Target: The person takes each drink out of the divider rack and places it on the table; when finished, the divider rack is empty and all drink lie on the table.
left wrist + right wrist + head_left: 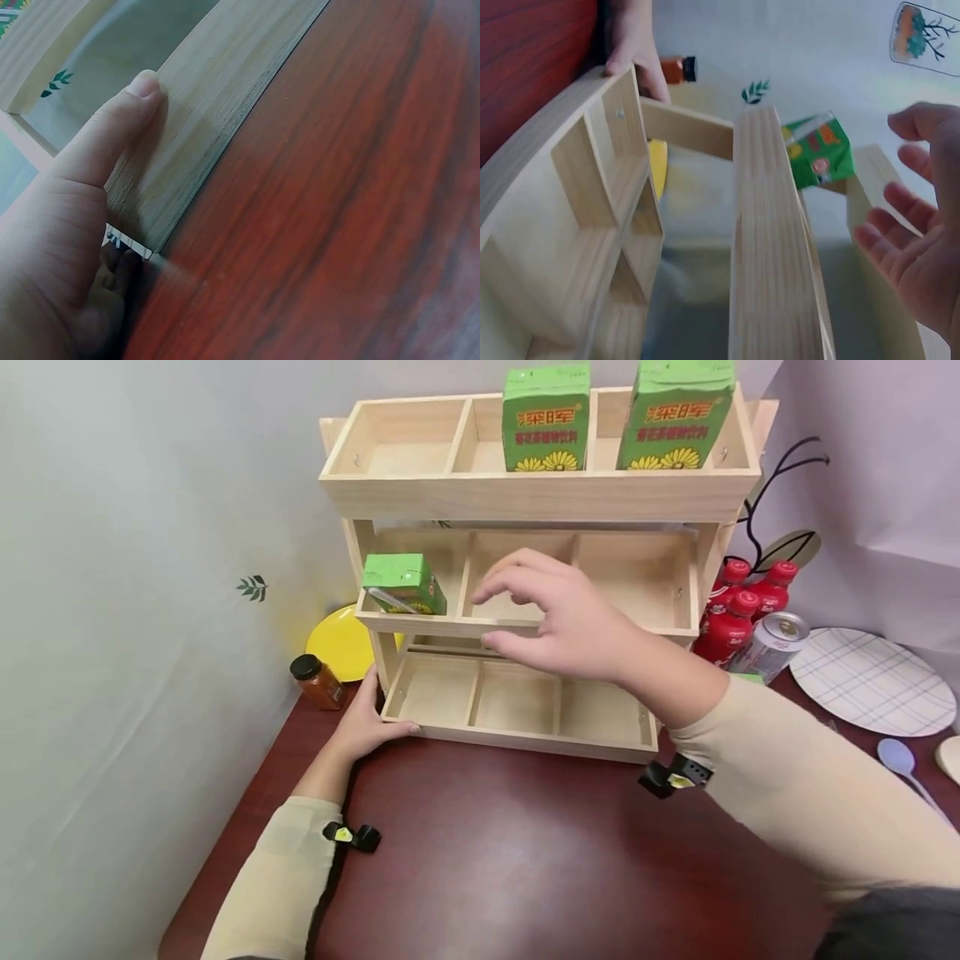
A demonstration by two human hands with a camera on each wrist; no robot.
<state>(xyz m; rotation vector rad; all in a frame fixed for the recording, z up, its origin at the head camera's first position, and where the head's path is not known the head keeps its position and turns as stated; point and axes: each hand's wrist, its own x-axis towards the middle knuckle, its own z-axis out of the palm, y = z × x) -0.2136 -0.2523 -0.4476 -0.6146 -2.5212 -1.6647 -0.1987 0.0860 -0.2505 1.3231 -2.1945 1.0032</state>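
A three-tier wooden shelf rack [517,497] stands on the table, each tier split into compartments. My left hand [365,727] grips its lower left corner, thumb [124,120] along the front board and fingers round the side. In front of the middle tier, my right hand [558,614] hovers with fingers loosely bent and nothing in them. A small green drink carton [405,583] with a straw on it sits tilted in the middle tier's left compartment, left of that hand. Two larger green drink cartons, one in the centre [546,422] and one at the right [678,418], stand on the top tier.
Left of the rack are a jar with a black lid [318,681] and a yellow plate [341,643]. On the right stand several red bottles [726,631], a can [772,647], a checked white plate [873,681] and a spoon [896,756]. A wall runs close behind.
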